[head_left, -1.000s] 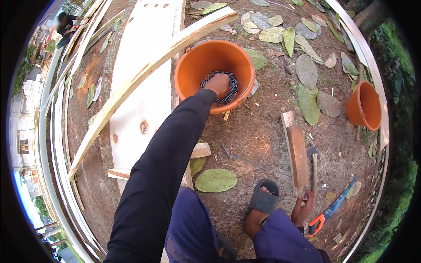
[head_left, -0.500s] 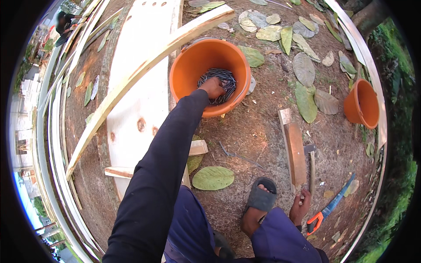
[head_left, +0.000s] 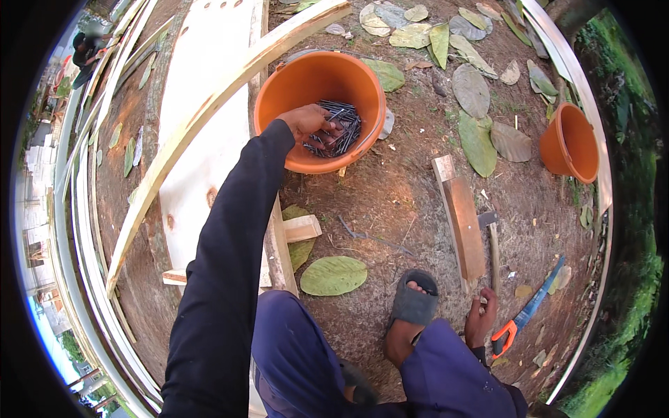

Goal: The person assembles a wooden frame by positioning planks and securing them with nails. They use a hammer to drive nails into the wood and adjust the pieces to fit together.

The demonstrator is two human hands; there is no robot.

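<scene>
My left hand (head_left: 310, 122) reaches into an orange bucket (head_left: 317, 73) at the upper middle. Its fingers are curled over a heap of dark nails (head_left: 350, 132) in the bottom, apparently with some nails in them; the fingers partly hide what they hold. My right hand (head_left: 479, 322) hangs low beside my right knee, fingers loosely bent and apart, with nothing visible in them. Just above its fingertips is the handle end of a hammer (head_left: 495, 251), lying on the ground. Beside the hammer rests a short brown wood block (head_left: 463, 226) on a paler strip.
A handsaw (head_left: 533, 306) with an orange handle lies right of my right hand. A smaller orange bucket (head_left: 570, 144) stands farther right. Pale boards (head_left: 202, 125) and a long slat (head_left: 223, 97) lie left of the nail bucket. Large leaves are scattered about; another person (head_left: 85, 56) is far left.
My left hand has lifted slightly out of the nails and drawn left, with its fingers more in sight. My right hand's fingers have uncurled a little. The whole view has shifted slightly.
</scene>
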